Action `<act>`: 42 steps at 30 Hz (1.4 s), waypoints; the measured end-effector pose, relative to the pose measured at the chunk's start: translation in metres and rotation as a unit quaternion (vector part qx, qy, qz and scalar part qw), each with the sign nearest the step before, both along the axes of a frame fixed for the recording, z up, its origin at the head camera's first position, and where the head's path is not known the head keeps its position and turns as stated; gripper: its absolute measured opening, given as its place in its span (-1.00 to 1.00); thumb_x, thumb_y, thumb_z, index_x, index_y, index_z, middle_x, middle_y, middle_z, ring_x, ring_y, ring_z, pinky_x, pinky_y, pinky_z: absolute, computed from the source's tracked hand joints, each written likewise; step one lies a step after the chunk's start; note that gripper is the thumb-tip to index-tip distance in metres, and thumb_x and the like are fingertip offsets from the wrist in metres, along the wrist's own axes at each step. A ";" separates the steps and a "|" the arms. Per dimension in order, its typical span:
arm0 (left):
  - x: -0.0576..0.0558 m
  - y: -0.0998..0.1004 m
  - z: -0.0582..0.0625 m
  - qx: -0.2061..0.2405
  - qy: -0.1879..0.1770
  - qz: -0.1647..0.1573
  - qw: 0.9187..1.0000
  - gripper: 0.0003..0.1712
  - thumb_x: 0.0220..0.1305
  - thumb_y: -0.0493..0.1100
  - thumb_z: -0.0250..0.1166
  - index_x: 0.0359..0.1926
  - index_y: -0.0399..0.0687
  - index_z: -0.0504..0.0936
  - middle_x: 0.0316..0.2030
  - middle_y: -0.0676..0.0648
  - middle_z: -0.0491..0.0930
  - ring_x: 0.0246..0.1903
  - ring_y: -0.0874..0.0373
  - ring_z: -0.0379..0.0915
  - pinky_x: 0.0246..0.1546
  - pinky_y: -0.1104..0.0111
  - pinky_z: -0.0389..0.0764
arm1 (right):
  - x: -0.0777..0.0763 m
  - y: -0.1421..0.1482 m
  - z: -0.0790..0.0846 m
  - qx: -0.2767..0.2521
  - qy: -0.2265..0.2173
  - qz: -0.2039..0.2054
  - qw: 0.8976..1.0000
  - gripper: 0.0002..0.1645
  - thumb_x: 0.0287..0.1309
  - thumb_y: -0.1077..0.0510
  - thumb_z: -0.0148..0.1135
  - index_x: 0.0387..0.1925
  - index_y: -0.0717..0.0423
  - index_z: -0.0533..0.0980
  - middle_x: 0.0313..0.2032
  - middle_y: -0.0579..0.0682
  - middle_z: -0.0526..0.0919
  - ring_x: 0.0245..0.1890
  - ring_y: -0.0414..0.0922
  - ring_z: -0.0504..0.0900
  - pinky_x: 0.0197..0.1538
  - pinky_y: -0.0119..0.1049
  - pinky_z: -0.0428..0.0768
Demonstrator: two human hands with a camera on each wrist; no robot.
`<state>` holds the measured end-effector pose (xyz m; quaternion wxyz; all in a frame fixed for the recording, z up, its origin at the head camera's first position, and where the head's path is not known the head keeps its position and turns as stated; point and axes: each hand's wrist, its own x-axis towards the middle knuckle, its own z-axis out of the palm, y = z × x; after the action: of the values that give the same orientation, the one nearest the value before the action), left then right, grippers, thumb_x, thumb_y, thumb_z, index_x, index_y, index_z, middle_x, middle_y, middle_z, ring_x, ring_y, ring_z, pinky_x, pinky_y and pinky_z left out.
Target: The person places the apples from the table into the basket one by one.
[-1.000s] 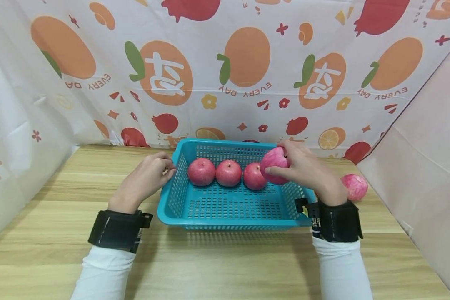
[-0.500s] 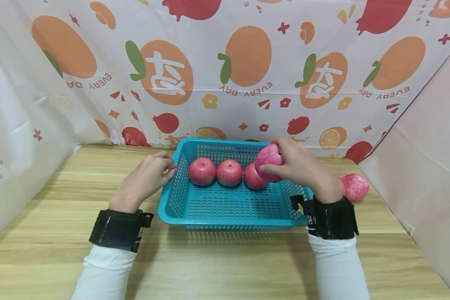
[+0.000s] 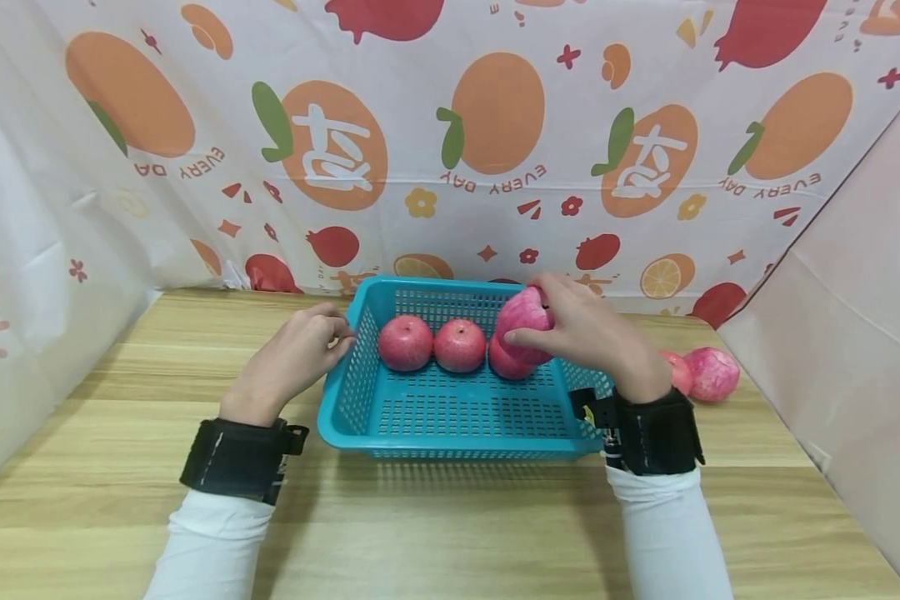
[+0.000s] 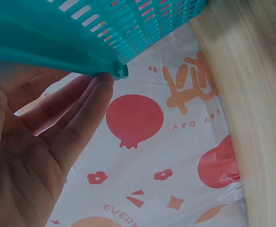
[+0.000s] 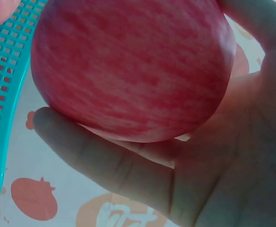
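A pink-red apple point(image 3: 521, 321) is gripped by my right hand point(image 3: 588, 329) above the right half of a blue perforated plastic basket point(image 3: 480, 446). In the right wrist view, the held apple point(image 5: 133, 71) fills the palm side, with fingers curled beneath it. Inside the basket, a left apple point(image 3: 405, 343) and a middle apple point(image 3: 460, 346) sit in a row with a right apple point(image 3: 506, 365), which the held one partly covers. My left hand point(image 3: 292, 354) holds the basket's left rim; the left wrist view shows its fingertips point(image 4: 102, 80) against that rim.
Two more apples, one pink-streaked point(image 3: 712, 373) and one redder point(image 3: 677, 372), lie on the wooden table point(image 3: 450, 525) right of the basket. A fruit-printed white cloth point(image 3: 420, 225) hangs close behind the basket, and white sheeting point(image 3: 862, 333) rises at the right.
My right hand has carried the apple leftward, and it now overlaps the right apple in the basket. The redder apple on the table has come into sight. My left hand stays put.
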<state>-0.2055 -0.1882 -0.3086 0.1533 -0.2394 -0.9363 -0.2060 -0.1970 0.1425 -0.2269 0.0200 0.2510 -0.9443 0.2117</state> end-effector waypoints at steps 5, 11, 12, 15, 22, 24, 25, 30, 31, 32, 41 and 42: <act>0.000 0.000 0.000 -0.001 0.004 0.003 1.000 -0.81 0.00 -0.35 0.32 -0.30 -0.36 0.62 -0.38 -0.17 0.51 -0.40 0.05 0.46 -0.38 0.16 0.64 | 0.000 -0.003 -0.001 -0.001 -0.010 0.002 1.000 -0.25 -0.11 -0.25 0.27 0.02 0.07 0.27 -0.14 0.00 0.41 -0.14 -0.08 0.35 -0.31 -0.17 0.61; 0.000 0.000 0.000 -0.003 0.006 0.001 1.000 -0.81 0.01 -0.34 0.32 -0.29 -0.36 0.62 -0.37 -0.18 0.51 -0.40 0.04 0.46 -0.38 0.16 0.64 | -0.002 -0.010 -0.004 -0.004 -0.021 0.007 1.000 -0.27 -0.13 -0.27 0.27 -0.03 0.04 0.28 -0.15 -0.02 0.41 -0.14 -0.09 0.35 -0.32 -0.20 0.61; 0.000 0.000 0.000 -0.003 0.006 -0.001 1.000 -0.81 0.02 -0.34 0.31 -0.29 -0.36 0.62 -0.37 -0.18 0.50 -0.40 0.04 0.46 -0.38 0.16 0.64 | -0.002 -0.012 -0.005 -0.002 -0.020 0.007 1.000 -0.27 -0.13 -0.28 0.27 -0.03 0.04 0.28 -0.15 -0.02 0.41 -0.14 -0.09 0.35 -0.32 -0.20 0.61; 0.000 0.000 -0.001 -0.003 0.006 -0.003 1.000 -0.81 0.02 -0.33 0.31 -0.29 -0.36 0.62 -0.38 -0.17 0.50 -0.41 0.06 0.45 -0.39 0.17 0.64 | -0.001 -0.016 -0.006 0.001 -0.019 0.007 1.000 -0.26 -0.13 -0.29 0.27 -0.02 0.05 0.28 -0.15 -0.02 0.41 -0.14 -0.10 0.34 -0.32 -0.20 0.61; 0.000 0.000 -0.001 -0.002 0.003 -0.002 1.000 -0.81 0.02 -0.33 0.31 -0.29 -0.35 0.62 -0.37 -0.17 0.50 -0.41 0.06 0.45 -0.39 0.18 0.64 | -0.002 -0.025 -0.010 0.011 -0.011 0.024 1.000 -0.28 -0.09 -0.28 0.24 -0.03 0.07 0.29 -0.17 -0.01 0.40 -0.19 -0.12 0.36 -0.33 -0.26 0.60; 0.000 0.000 -0.001 -0.001 0.000 -0.001 1.000 -0.82 0.03 -0.34 0.30 -0.30 -0.35 0.62 -0.36 -0.17 0.50 -0.41 0.06 0.45 -0.38 0.18 0.64 | -0.003 -0.026 -0.011 0.012 -0.009 0.025 1.000 -0.29 -0.09 -0.29 0.24 -0.04 0.07 0.29 -0.18 -0.01 0.40 -0.21 -0.13 0.37 -0.34 -0.27 0.59; 0.000 0.000 -0.001 -0.001 -0.001 0.000 1.000 -0.83 0.03 -0.34 0.30 -0.30 -0.35 0.62 -0.36 -0.17 0.50 -0.41 0.06 0.46 -0.38 0.17 0.64 | -0.003 -0.027 -0.011 0.012 -0.008 0.025 1.000 -0.29 -0.09 -0.29 0.24 -0.05 0.07 0.29 -0.18 -0.01 0.40 -0.21 -0.13 0.37 -0.34 -0.28 0.59; 0.000 0.000 0.000 -0.001 0.002 -0.003 1.000 -0.83 0.03 -0.34 0.30 -0.30 -0.35 0.62 -0.37 -0.17 0.50 -0.42 0.07 0.44 -0.39 0.18 0.64 | -0.005 -0.029 -0.012 0.017 -0.014 0.025 0.999 -0.28 -0.09 -0.27 0.25 -0.03 0.08 0.29 -0.17 0.00 0.39 -0.21 -0.12 0.37 -0.33 -0.27 0.59; -0.001 0.000 0.000 -0.001 0.003 -0.004 1.000 -0.83 0.03 -0.34 0.30 -0.30 -0.35 0.62 -0.38 -0.17 0.50 -0.42 0.07 0.44 -0.40 0.18 0.64 | -0.006 -0.029 -0.013 0.019 -0.016 0.028 0.999 -0.29 -0.09 -0.27 0.25 -0.03 0.08 0.29 -0.17 0.00 0.39 -0.21 -0.12 0.37 -0.31 -0.26 0.59; -0.001 0.000 0.000 -0.001 0.005 -0.006 1.000 -0.83 0.03 -0.34 0.30 -0.30 -0.35 0.62 -0.38 -0.16 0.49 -0.42 0.07 0.44 -0.40 0.19 0.64 | -0.006 -0.030 -0.013 0.020 -0.018 0.031 0.999 -0.29 -0.09 -0.26 0.25 -0.03 0.09 0.29 -0.16 0.01 0.39 -0.20 -0.11 0.37 -0.30 -0.25 0.59; 0.000 -0.001 -0.001 -0.001 0.002 -0.003 1.000 -0.82 0.02 -0.34 0.31 -0.30 -0.36 0.62 -0.38 -0.16 0.49 -0.41 0.07 0.45 -0.39 0.18 0.64 | -0.005 -0.039 -0.015 0.034 -0.024 0.043 0.998 -0.30 -0.07 -0.24 0.25 -0.01 0.08 0.27 -0.15 0.00 0.39 -0.16 -0.11 0.35 -0.25 -0.20 0.57; 0.000 -0.001 -0.001 -0.001 0.003 -0.004 1.000 -0.82 0.02 -0.34 0.31 -0.30 -0.36 0.62 -0.38 -0.16 0.49 -0.41 0.07 0.45 -0.39 0.18 0.64 | -0.005 -0.040 -0.015 0.035 -0.024 0.043 0.998 -0.31 -0.07 -0.24 0.25 -0.02 0.07 0.27 -0.16 -0.01 0.39 -0.16 -0.12 0.35 -0.25 -0.21 0.57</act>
<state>-0.2059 -0.1889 -0.3093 0.1547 -0.2435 -0.9353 -0.2051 -0.2016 0.1025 -0.2420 -0.0200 0.2864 -0.9398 0.1851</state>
